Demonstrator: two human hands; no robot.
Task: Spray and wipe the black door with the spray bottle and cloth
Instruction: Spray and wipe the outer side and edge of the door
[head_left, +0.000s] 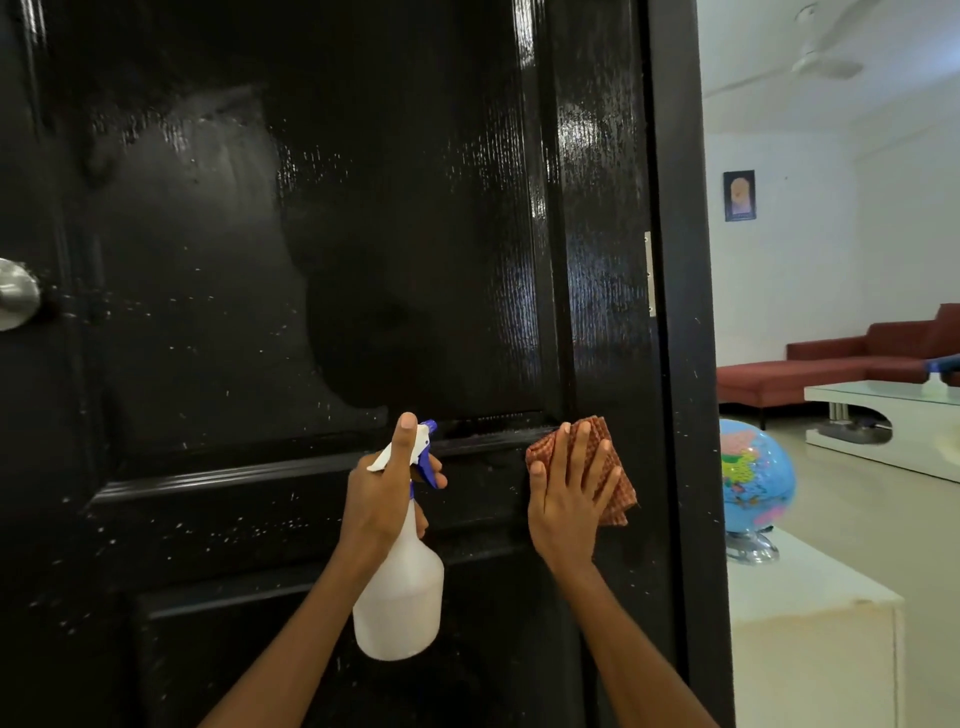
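**Two hands at the door's middle rail, cloth flat and bottle raised**

Two hands work side by side on the black door (322, 234), both at the height of the horizontal moulding between the upper and lower panels. The left hand (387, 486) grips the neck of the spray bottle (400, 592), fingers curled round it with the thumb standing up beside the blue-and-white spray head; the bottle hangs upright, its long axis vertical, nozzle aimed at the door. The right hand (566, 493) presses the checked cloth (613, 467) flat against the door's right stile, fingers straight and slightly spread, the cloth showing above and to the right of the fingertips.

The upper panel carries a broad smeared wet patch, while fine droplets speckle the rail and the lower panel to the left of and below the hands. The cloth hand is therefore nearer the right edge; the unwiped droplets lie leftward and downward from it, so the next stroke likely sweeps that way, under the bottle. A metal knob (18, 293) sits at the far left.
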